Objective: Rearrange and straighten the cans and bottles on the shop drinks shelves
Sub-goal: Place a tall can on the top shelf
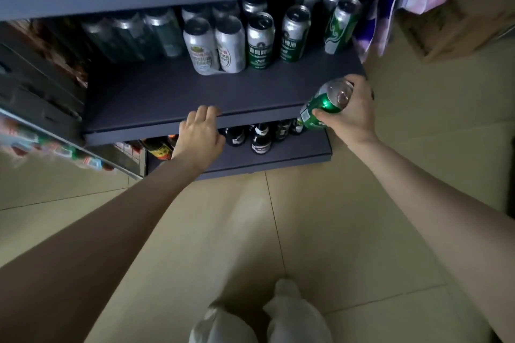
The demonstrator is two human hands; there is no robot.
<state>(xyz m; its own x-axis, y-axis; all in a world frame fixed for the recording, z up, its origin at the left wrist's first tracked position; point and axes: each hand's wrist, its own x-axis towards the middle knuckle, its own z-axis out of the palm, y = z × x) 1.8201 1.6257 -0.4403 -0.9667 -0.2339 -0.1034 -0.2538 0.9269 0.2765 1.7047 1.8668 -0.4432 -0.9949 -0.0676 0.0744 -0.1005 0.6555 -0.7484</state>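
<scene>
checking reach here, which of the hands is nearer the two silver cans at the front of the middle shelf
Left. The left hand rests on the shelf edge just below the silver cans; the right hand is off to their right, holding a green can.

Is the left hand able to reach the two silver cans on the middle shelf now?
Probably yes. The left hand rests on the shelf edge, and the bare shelf lies between it and the silver cans.

Single head-worn wide-angle view, looked forward and steeply down. Dark middle shelf filled the upper half of the frame, close, within arm's reach. Both forearms entered from the lower corners. Tiled floor took the lower half; feet showed at bottom centre. Edges bent, left side blurred.
</scene>
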